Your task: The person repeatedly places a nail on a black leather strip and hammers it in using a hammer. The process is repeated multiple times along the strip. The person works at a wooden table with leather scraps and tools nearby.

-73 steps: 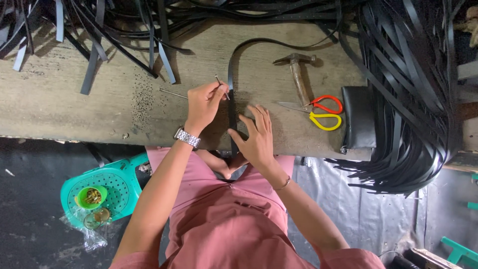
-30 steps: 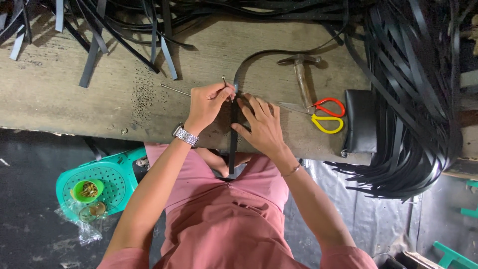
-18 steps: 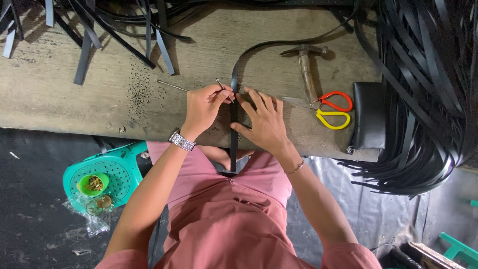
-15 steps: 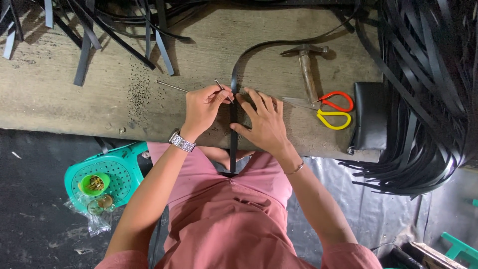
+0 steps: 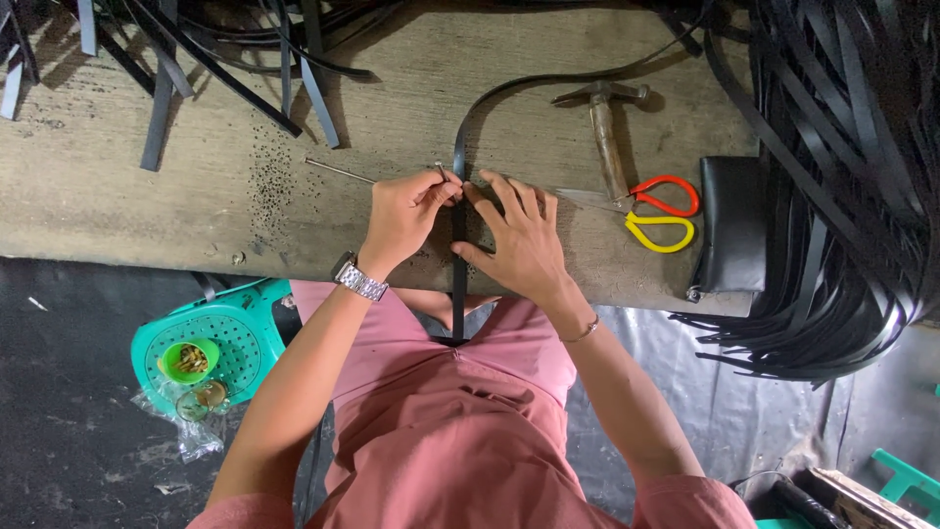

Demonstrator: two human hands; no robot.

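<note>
Meanwhile, we are keeping our hands almost where they were a moment ago, so the work on the strap is holding at the same spot. Going left to right, our left hand [image 5: 403, 211] is curling nearly closed, pinching a small thin pin [image 5: 440, 171] just beside the strap [image 5: 458, 264]. That strap is a narrow, flat black band, lying down the middle of the worn wooden tabletop [image 5: 147, 211] and hanging over its near edge, its far end curving away rightwards. Our right hand [image 5: 521, 240] is spreading open, fingers pressing the strap flat, gripping nothing. Further right, a hammer [image 5: 605, 137] and scissors [image 5: 664, 214] with red and yellow handles are resting untouched.
</note>
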